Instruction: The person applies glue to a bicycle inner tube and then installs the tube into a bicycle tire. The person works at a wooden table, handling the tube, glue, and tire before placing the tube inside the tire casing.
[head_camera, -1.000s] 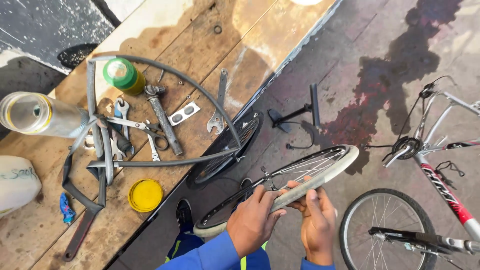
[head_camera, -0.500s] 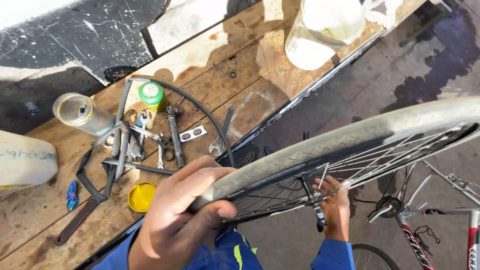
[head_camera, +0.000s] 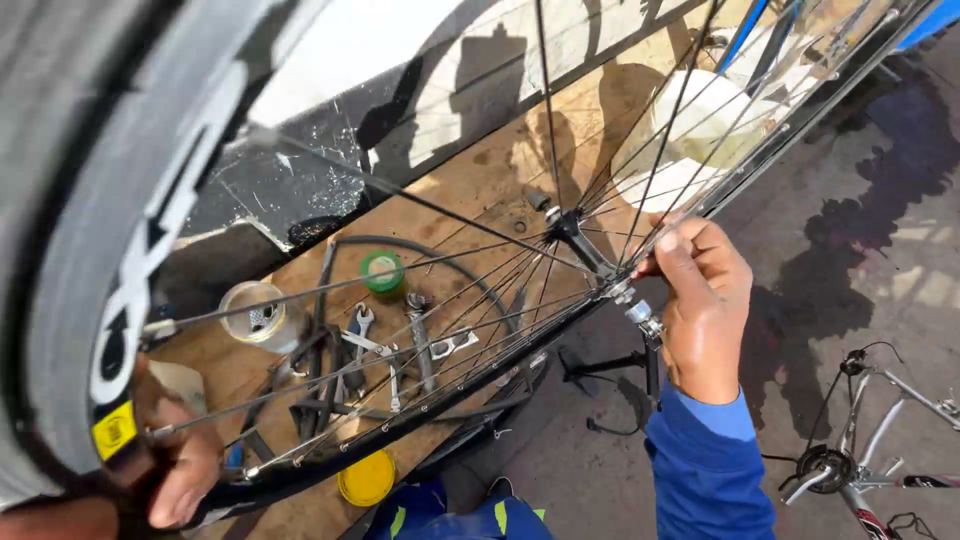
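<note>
While the left hand (head_camera: 175, 470) clamps the tyre of the bicycle wheel (head_camera: 90, 250) held up over the wooden table (head_camera: 480, 185) strewn with wrenches (head_camera: 375, 345), the right hand (head_camera: 705, 305) pinches the wheel's axle (head_camera: 625, 295).

Glossy metal spokes (head_camera: 480, 300), rough wooden bench (head_camera: 490, 185).

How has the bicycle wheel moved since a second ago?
Yes: the bicycle wheel has been lifted up toward the camera, now overlapping the wooden bench it was beside.
</note>
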